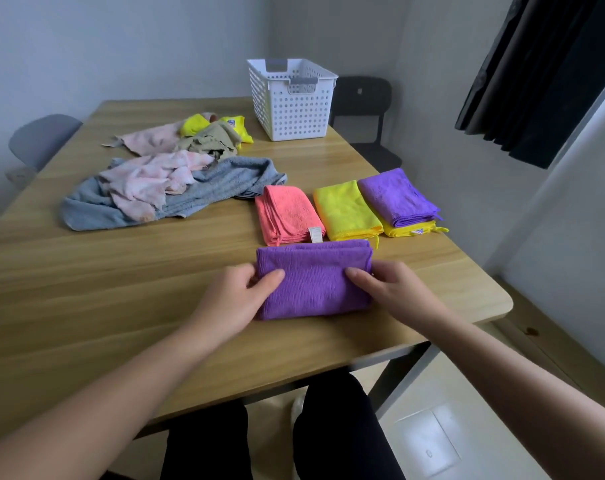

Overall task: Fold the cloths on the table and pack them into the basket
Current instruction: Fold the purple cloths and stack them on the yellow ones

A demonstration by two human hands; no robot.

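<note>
Purple cloth (314, 284) pinched by left hand (238, 296) and right hand (392, 289); tag (314, 234) on coral cloth (285, 213) seemingly illegible.

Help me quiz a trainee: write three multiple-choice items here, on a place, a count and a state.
1. Where is the white basket? A) far side of the table B) floor C) chair
2. Folded purple cloths on the table? A) one B) two C) four
3. The grey towel lies: A) folded B) rumpled C) hanging off the edge
Answers: 1 A: it stands on the tabletop beyond the cloths. 2 B: the near purple cloth, held by the left hand and right hand, and the far purple cloth atop a yellow cloth. 3 B: it sprawls creased under a pink cloth.
</note>
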